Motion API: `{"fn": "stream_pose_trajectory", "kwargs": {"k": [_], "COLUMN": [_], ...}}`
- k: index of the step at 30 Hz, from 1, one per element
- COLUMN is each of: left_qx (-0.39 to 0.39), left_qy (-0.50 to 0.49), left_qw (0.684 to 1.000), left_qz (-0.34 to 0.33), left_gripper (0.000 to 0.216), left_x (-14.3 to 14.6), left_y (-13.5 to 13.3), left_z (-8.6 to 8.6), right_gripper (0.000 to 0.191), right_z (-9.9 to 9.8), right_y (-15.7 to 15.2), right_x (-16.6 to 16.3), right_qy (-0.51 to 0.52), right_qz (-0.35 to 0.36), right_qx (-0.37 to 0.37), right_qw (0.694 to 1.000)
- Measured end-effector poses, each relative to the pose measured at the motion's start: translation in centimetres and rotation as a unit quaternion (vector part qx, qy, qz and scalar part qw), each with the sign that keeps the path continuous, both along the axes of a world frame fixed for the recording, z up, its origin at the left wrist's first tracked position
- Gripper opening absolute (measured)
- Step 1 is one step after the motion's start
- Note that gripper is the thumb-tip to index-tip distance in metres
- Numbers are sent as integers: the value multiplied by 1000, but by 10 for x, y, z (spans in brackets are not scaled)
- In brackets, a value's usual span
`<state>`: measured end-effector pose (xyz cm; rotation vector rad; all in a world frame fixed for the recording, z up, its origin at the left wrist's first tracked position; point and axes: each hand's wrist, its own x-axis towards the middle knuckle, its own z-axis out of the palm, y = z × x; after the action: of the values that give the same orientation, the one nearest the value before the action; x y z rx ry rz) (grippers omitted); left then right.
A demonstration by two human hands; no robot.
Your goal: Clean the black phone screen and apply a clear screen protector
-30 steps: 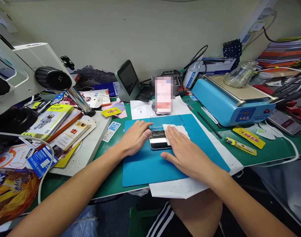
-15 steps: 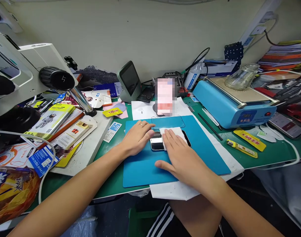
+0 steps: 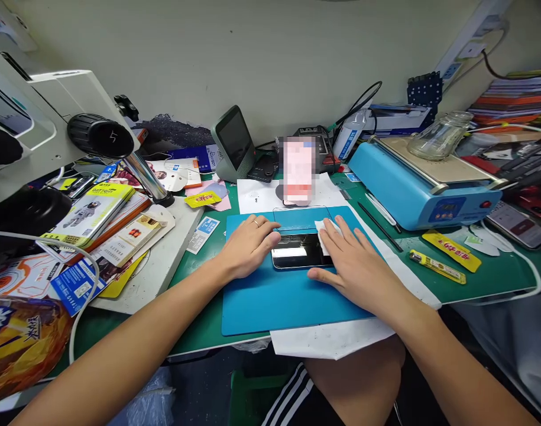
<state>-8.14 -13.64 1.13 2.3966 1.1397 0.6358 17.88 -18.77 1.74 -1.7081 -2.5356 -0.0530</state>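
Observation:
A black glossy phone [image 3: 294,251] lies flat and crosswise on the blue mat [image 3: 261,305], its screen showing bright reflections. My left hand [image 3: 252,245] is at the phone's left end, steadying it with thumb and bent fingers; where exactly the fingertips touch is partly hidden. On the right part of the screen my right hand [image 3: 354,260] presses a white wipe [image 3: 323,236] under its fingers, which lie flat with the thumb stretched out to the side. That hand covers the phone's right end. Just behind the phone lies a clear glass sheet [image 3: 301,217].
A phone with a blurred screen [image 3: 297,171] stands behind the mat. To the right are a blue heating plate machine [image 3: 425,189], a glass jar [image 3: 439,139], a yellow cutter [image 3: 437,267] and a black stick [image 3: 379,226]. At left stand a microscope [image 3: 66,89] and boxes [image 3: 95,213].
My right hand has slid the wipe to the right along the phone, uncovering the middle of the screen. My left hand has stayed at the left end.

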Motion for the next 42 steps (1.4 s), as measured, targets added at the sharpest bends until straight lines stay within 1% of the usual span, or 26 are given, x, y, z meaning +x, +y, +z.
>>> {"fn": "stream_pose_trajectory", "kwargs": {"k": [2,4,6,8,11,15,19,24,27,30,34,37,40,42], "left_qx": [3,5,5,3,0,3,10,14,9,11,12,-9,-33,-38], "left_qy": [2,1,-1,0,6,6,8,13,10,6,5,-6,-24,-34], "left_qw": [1000,1000,1000,1000,1000,1000,1000,1000,1000,1000,1000,1000,999,999], "left_qz": [-2,-5,-6,-6,-7,-6,-10,-24,-21,-25,-24,-3,10,10], "left_gripper": [69,70,71,71,70,69,70,70,72,73,71,72,75,78], "left_x": [1,0,0,-1,-2,-1,1,2,1,1,1,1,-1,-2], "left_y": [0,-1,-2,-2,-2,-2,-1,-1,-1,-1,0,-2,-3,-3], "left_z": [0,0,0,-1,0,1,1,2,2,2,1,1,2,3], "right_gripper": [99,103,104,100,95,94,91,78,72,71,73,72,67,66], "right_z": [3,6,8,9,7,5,4,2,3,6,7,7,5,1], "right_y": [0,1,1,1,0,-4,-3,8,11,7,7,14,16,11], "right_x": [-16,-30,-35,-31,-13,3,5,2,7,14,11,5,9,15], "right_qy": [3,3,-1,-7,-11,-22,-16,22,25,17,23,39,52,56], "right_qz": [23,45,54,48,20,-9,-2,-11,-8,-12,-17,-6,-14,-29], "right_qx": [1,-7,-13,-12,2,8,-9,-34,-44,-59,-52,-57,-65,-38], "right_qw": [1000,999,998,999,1000,1000,1000,999,999,998,998,998,996,997]}}
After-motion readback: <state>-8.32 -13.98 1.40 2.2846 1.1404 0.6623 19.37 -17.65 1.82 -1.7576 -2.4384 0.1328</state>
